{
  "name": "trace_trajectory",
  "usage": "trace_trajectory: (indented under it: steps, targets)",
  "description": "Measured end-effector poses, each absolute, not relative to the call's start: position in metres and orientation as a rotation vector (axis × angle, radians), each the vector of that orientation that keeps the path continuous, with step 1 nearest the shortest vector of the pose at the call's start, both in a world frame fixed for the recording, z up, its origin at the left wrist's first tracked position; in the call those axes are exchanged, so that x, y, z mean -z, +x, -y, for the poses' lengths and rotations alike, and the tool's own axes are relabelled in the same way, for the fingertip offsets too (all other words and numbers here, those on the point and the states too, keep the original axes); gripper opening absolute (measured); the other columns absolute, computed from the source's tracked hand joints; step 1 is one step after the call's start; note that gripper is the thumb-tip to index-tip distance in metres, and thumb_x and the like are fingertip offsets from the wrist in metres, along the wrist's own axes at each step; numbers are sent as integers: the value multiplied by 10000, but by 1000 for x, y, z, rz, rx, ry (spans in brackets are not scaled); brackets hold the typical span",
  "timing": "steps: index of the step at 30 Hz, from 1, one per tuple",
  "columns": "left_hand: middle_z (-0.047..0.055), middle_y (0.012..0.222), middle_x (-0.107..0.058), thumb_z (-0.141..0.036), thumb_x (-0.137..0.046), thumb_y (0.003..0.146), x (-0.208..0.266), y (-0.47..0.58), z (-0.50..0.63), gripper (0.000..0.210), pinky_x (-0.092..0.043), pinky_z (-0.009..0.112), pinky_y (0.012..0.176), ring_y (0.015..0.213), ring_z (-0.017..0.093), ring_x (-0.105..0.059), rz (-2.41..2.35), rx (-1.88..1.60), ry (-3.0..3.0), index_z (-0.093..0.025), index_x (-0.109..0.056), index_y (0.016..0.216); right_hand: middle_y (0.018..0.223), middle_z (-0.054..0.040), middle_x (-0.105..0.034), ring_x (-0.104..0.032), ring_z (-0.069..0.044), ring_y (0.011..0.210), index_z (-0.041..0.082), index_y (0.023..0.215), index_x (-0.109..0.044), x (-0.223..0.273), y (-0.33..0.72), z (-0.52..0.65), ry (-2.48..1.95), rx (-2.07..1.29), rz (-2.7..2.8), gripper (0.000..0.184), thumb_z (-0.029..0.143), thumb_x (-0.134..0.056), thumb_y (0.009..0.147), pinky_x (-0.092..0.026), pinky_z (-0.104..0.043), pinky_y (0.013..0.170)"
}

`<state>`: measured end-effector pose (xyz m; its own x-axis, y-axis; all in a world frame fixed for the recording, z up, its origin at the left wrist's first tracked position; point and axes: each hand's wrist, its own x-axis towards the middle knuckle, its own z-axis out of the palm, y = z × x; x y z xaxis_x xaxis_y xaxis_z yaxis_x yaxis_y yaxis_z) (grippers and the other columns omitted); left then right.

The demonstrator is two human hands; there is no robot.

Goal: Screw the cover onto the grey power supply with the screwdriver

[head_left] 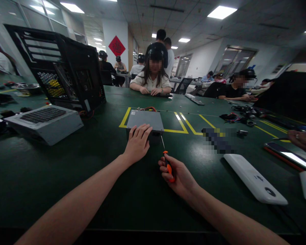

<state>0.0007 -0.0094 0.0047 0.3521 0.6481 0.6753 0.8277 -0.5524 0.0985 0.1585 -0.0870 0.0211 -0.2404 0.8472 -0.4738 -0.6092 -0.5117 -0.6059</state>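
A grey metal computer power supply (145, 119) sits on the green table, inside and over a yellow tape outline. My left hand (137, 141) lies over its near top edge, fingers stretched out across the top and palm by the front face. In my right hand (175, 172) is a screwdriver (169, 167) with an orange and black handle, the fingers wrapped round it. Its thin shaft points up to the lower right corner of the power supply's near face. Whether the tip touches a screw is too small to tell.
To the left stand a black computer case (66, 68) and a second power supply (46, 122). On the right lie a white power bank (255, 178), a phone (290, 154) and cables (232, 117). A person (155, 75) sits across the table (104, 207).
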Motion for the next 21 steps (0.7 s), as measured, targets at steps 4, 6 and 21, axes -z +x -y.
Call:
trace_trajectory:
  steps: [4,6,21]
  targets:
    - [74,1329,-416,-153,-449,785,-4,1,9,496,-155,429,1071,1254,214,-323,1315,996,-2365,-188,-365,1273,647,-10,-512,-422,-29,448,139,752,-491,-22,158,88,-959,-1860,393,78,180,-532,805,-301,-89,345]
    - [76,1326,-418,-149,-449,781,-4,0,9,501,-154,435,1071,1253,217,-325,1313,999,-2363,-189,-365,1274,654,-22,-522,-475,-53,488,135,810,-522,-23,157,88,-980,-1912,393,128,254,-488,840,-380,-118,398]
    - [79,1325,-416,-151,-442,784,-6,1,9,488,-161,437,1069,1255,219,-323,1321,995,-2356,-192,-371,1265,626,-3,-501,-403,-33,418,147,761,-490,-25,158,88,-954,-1866,375,118,217,-457,850,-300,-96,321]
